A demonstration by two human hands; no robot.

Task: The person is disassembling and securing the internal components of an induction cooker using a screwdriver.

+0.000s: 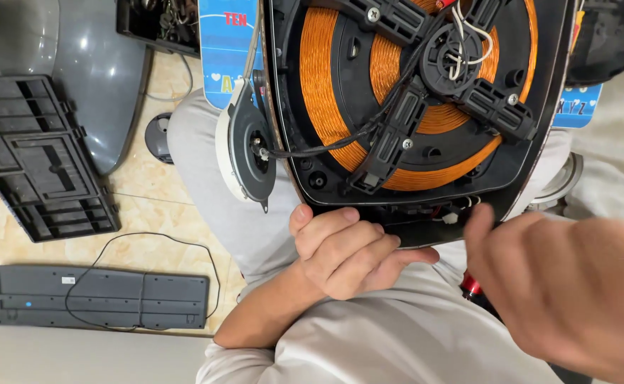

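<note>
An opened induction cooker (411, 107) rests on my lap, its black housing showing a round orange copper coil (326, 92) under black plastic spokes. My left hand (344, 249) grips the cooker's near edge from below, thumb on the rim. My right hand (568, 284) is close to the camera and blurred, its fingers touching the near rim by a small white connector (450, 217). A white-rimmed round fan (244, 149) hangs off the cooker's left side on a black cable. A red object (470, 286) peeks out under my right hand.
On the tiled floor to the left lie a black ribbed plastic panel (35, 156), a grey curved cover (99, 71) and a dark flat keyboard (99, 297) with a looped cable. A blue patterned mat (223, 50) lies beyond my knees.
</note>
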